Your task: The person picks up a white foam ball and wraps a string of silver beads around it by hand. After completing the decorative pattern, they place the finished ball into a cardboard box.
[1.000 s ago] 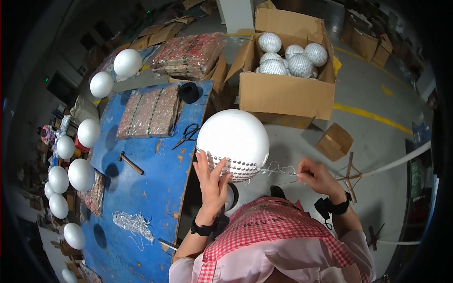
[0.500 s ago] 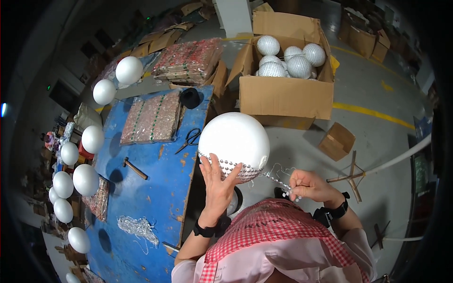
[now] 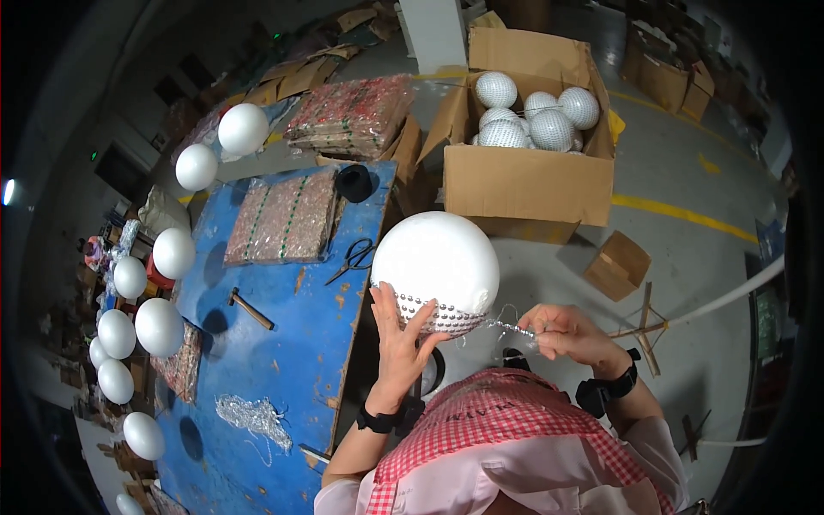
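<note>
Head view: left hand (image 3: 399, 350) open, fingers spread against the bead rows (image 3: 455, 318) low on the white ball (image 3: 436, 257), by the edge of the blue table (image 3: 283, 369). Right hand (image 3: 566, 333) pinches a silver bead strand (image 3: 512, 327) just off the ball's side! That ball looks light, stiff, probably slippery on its bare top, so a broad palm low down seems wise; the strand looks limp, tangle-prone, best pinched close in. Outward, strands heap (image 3: 251, 416) on the table; beyond, a cardboard box (image 3: 528, 184) holds studded balls (image 3: 550, 130).

Wears a pale pink shirt (image 3: 549, 459) and a red-and-white checked apron (image 3: 446, 446), dark-lettered. Has two black wristbands (image 3: 374, 421).
</note>
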Demonstrator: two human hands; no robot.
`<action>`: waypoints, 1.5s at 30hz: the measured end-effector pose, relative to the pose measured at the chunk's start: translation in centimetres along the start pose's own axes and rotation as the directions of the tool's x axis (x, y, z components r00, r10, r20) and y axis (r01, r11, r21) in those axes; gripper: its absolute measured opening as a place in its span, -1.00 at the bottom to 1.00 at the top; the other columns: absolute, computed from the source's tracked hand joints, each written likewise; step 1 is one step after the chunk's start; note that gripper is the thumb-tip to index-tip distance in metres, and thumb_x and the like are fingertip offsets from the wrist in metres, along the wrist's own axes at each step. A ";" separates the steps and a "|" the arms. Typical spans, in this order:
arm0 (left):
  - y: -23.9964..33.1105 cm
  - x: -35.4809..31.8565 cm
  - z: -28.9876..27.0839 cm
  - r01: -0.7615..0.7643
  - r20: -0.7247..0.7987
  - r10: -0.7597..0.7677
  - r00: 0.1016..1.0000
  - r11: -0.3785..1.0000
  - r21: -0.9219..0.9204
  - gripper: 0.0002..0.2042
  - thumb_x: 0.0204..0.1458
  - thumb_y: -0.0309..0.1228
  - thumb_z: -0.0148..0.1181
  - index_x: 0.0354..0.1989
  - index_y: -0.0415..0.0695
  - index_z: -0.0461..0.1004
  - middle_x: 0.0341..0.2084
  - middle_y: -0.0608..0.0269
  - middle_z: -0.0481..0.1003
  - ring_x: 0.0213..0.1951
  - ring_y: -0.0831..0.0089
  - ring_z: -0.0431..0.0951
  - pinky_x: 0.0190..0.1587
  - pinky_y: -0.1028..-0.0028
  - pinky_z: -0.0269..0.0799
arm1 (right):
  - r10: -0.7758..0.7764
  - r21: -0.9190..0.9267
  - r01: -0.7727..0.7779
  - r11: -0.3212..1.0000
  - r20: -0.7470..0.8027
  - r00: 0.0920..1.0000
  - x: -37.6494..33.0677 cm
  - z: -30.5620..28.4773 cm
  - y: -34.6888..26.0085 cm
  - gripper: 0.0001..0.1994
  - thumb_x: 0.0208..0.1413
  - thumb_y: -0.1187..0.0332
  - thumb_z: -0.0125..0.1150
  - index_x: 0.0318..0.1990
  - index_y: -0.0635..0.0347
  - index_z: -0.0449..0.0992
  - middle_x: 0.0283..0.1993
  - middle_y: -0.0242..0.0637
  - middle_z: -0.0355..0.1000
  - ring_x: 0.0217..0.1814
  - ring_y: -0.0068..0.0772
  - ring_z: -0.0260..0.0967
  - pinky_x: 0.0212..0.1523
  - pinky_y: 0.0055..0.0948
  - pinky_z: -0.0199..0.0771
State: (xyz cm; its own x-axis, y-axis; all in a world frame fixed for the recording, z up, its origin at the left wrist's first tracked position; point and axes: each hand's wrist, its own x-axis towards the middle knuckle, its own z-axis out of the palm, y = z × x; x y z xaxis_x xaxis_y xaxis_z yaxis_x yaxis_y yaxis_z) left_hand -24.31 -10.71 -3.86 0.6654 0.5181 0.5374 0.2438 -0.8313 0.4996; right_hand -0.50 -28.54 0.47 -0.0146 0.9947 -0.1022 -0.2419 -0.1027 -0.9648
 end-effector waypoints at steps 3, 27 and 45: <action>-0.4 -0.2 0.6 -0.001 -0.037 0.001 0.999 1.000 0.010 -0.33 -0.13 -0.37 0.39 0.22 0.06 0.25 0.38 -0.21 -0.26 0.38 -0.23 -0.31 0.33 -0.09 -0.23 | 0.032 0.102 -0.022 0.995 -0.101 0.994 0.1 -0.4 0.3 -0.93 0.17 0.46 0.09 -0.30 0.25 0.37 -0.40 -0.36 0.38 -0.56 -0.74 0.16 -0.54 -0.71 0.17; -0.3 -1.1 1.4 0.017 -0.067 -0.009 0.998 0.994 0.110 -0.44 -0.21 -0.57 0.40 0.03 0.26 0.50 0.24 0.03 0.00 0.34 -0.15 -0.08 0.28 -0.16 -0.07 | 0.131 0.221 -0.105 0.970 -0.107 0.986 0.9 0.0 -0.6 -0.93 0.12 0.49 0.16 -0.33 0.33 0.49 -0.64 -0.53 0.23 -0.65 -0.78 0.02 -0.67 -0.70 -0.07; -1.4 -1.1 1.9 0.058 -0.066 -0.059 0.996 0.998 -0.018 -0.43 -0.12 -0.61 0.31 0.09 0.27 0.45 0.30 0.07 -0.06 0.34 -0.17 -0.09 0.29 -0.14 -0.12 | 0.277 0.247 -0.224 0.943 -0.206 0.938 4.4 -2.7 3.9 -0.86 0.08 0.40 0.20 -0.41 0.28 0.43 -0.67 -0.55 0.16 -0.70 -0.78 -0.04 -0.71 -0.69 -0.13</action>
State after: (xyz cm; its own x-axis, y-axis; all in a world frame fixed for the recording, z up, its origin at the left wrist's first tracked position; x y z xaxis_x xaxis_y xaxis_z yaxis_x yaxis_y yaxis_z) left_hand -24.10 -10.46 -6.45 0.6015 0.5784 0.5510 0.2688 -0.7961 0.5423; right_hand 1.08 -24.62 -4.37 0.1195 0.9027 -0.4133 -0.4643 -0.3172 -0.8269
